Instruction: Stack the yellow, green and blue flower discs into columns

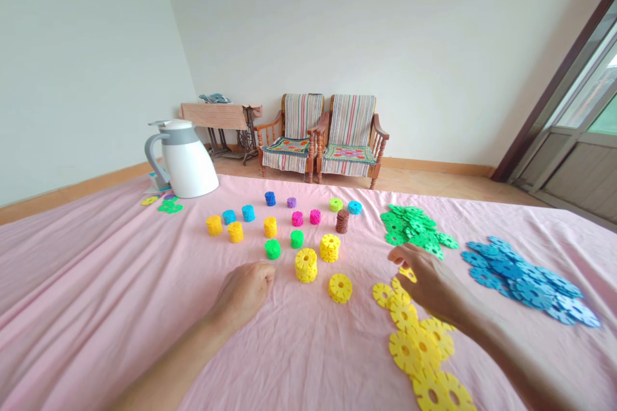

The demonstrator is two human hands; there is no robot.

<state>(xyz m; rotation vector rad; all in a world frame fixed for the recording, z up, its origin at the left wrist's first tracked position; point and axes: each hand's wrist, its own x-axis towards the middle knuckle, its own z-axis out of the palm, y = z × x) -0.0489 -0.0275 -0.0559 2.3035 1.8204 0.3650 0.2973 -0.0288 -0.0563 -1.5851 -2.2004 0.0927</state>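
Right hand (429, 282) pinches one yellow disc (407, 273) by its edge, faces left free, just above the loose yellow pile (419, 350) at its 6 o'clock. Short yellow stack (340, 288) sits at 9 o'clock. Left hand (247, 289) is curled closed on the pink cloth (96, 282), probably bracing; whether it holds anything is hidden. The pile is cut off at the frame bottom.

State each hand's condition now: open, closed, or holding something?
Left hand: closed in a loose fist on the pink cloth, nothing visibly held.
Right hand: fingers pinching a yellow disc.
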